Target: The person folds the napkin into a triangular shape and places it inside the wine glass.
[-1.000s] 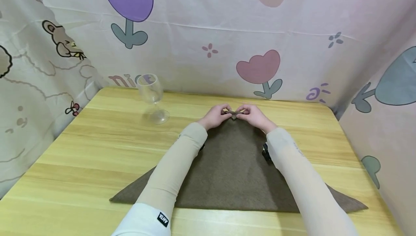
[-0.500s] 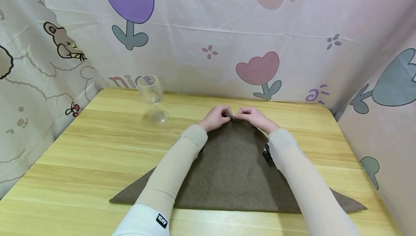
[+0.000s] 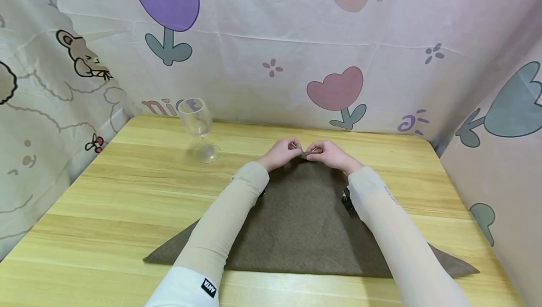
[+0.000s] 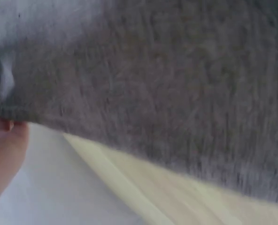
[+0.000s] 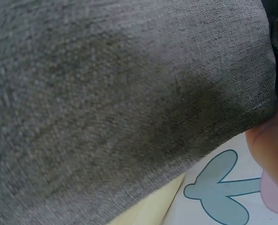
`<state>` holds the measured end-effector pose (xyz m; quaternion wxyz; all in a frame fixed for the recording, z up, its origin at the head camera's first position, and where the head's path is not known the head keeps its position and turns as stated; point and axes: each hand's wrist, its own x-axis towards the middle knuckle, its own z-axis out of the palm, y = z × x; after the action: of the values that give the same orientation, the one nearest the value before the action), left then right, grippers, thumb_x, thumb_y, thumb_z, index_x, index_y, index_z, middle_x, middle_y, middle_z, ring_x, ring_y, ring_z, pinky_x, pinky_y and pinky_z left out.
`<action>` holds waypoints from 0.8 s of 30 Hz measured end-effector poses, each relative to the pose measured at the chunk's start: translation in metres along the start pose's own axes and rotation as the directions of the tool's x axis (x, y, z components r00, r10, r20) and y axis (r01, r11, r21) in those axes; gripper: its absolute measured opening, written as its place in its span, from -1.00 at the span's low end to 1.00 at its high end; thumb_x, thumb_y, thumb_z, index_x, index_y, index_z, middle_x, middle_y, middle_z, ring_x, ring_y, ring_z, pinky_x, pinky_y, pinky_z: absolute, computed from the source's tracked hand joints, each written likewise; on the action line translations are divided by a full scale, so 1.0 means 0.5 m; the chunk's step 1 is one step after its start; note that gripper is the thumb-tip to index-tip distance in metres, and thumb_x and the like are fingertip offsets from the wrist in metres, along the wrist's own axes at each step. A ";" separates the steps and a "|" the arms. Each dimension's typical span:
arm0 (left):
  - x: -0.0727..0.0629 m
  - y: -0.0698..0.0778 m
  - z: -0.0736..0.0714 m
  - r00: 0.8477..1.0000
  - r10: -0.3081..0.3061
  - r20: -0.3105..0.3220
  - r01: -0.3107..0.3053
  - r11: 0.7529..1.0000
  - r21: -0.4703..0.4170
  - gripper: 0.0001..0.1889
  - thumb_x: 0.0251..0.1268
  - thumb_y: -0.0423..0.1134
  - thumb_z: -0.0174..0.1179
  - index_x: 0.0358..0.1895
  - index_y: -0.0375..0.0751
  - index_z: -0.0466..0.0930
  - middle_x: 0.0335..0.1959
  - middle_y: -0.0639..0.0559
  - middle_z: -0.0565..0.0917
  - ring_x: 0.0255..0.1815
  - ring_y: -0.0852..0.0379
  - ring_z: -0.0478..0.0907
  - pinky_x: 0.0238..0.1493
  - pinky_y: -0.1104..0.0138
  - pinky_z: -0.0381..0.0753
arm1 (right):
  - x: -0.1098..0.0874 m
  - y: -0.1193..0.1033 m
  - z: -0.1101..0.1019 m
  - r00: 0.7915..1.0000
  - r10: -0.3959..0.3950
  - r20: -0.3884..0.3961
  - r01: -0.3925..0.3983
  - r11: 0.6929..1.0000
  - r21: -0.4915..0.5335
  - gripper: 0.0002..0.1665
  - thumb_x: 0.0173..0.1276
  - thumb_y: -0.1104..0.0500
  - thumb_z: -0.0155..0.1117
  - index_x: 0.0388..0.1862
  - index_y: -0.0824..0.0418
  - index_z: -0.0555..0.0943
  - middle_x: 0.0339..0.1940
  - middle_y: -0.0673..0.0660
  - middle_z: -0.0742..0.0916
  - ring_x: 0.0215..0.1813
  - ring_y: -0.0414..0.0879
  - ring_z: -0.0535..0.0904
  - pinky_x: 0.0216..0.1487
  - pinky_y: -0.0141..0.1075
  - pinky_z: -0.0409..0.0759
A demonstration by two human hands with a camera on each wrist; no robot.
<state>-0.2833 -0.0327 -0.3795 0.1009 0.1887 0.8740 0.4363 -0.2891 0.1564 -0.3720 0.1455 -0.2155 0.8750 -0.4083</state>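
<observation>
A brown cloth napkin [image 3: 305, 217], folded into a triangle, lies with its long edge toward the person and its tip pointing to the back. At that tip my left hand [image 3: 281, 153] pinches the fabric from the left. Close beside it, my right hand [image 3: 332, 155] pinches the same tip from the right, with the small rolled bit of cloth between the two hands. In the left wrist view the cloth [image 4: 158, 84] fills most of the picture, the left hand [image 4: 5, 154] at its edge. The right wrist view shows the weave [image 5: 129, 103] up close, with the right hand [image 5: 273, 150] gripping the corner.
An empty stemmed wine glass [image 3: 199, 123] stands upright at the back left of the wooden table [image 3: 127, 194]. A printed curtain [image 3: 254, 25] hangs along the back edge and both sides. The napkin's side corners spread out left and right under the forearms.
The right fingers shifted along the tip and took a fresh pinch, while the left hand kept its hold. The tip has come slightly nearer the person; the glass stayed put.
</observation>
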 end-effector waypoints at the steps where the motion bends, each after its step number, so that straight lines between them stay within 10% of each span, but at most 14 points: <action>1: -0.001 -0.001 -0.002 0.999 -0.026 0.026 0.026 1.000 0.006 -0.77 0.30 -0.13 0.07 -0.13 -0.19 0.56 -0.17 -0.04 0.63 -0.18 0.17 0.52 -0.11 0.37 0.47 | 0.000 0.000 0.001 1.000 0.000 -0.003 0.000 1.000 0.004 -0.74 0.30 0.25 0.20 -0.10 0.41 0.57 -0.20 0.28 0.72 -0.29 -0.31 0.54 -0.20 -0.42 0.48; 6: 0.000 -0.009 -0.009 0.992 -0.052 0.111 0.045 0.997 0.065 -0.72 0.32 -0.08 0.11 -0.11 -0.20 0.63 -0.31 -0.01 0.61 -0.39 0.23 0.44 -0.31 0.45 0.42 | 0.001 0.002 0.003 1.000 0.014 -0.005 -0.014 1.000 0.015 -0.77 0.30 0.25 0.21 -0.14 0.38 0.57 -0.30 0.21 0.72 -0.35 -0.26 0.54 -0.23 -0.39 0.48; 16: 0.004 -0.014 -0.005 0.999 0.035 0.037 -0.039 0.994 0.102 -0.84 0.27 -0.18 0.18 -0.20 -0.16 0.66 -0.24 -0.01 0.66 -0.31 0.21 0.45 -0.21 0.44 0.40 | -0.005 -0.004 -0.016 0.998 0.025 0.062 -0.020 0.997 -0.081 -0.70 0.29 0.26 0.17 -0.05 0.40 0.58 -0.14 0.29 0.70 -0.20 -0.15 0.56 -0.11 -0.32 0.47; 24: 0.000 -0.010 -0.010 0.994 -0.067 0.089 0.070 0.997 -0.032 -0.73 0.31 -0.16 0.10 -0.03 -0.18 0.60 -0.08 -0.09 0.65 -0.27 0.17 0.50 -0.29 0.43 0.46 | -0.002 0.002 0.005 0.991 -0.115 -0.067 0.098 0.971 -0.220 -0.93 0.11 0.39 0.18 -0.39 0.30 0.54 -0.46 0.12 0.64 -0.37 -0.15 0.47 -0.26 -0.32 0.43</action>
<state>-0.2862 -0.0389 -0.3805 0.1573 0.1756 0.8670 0.4390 -0.2876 0.1560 -0.3742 0.0643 -0.2603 0.9066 -0.3260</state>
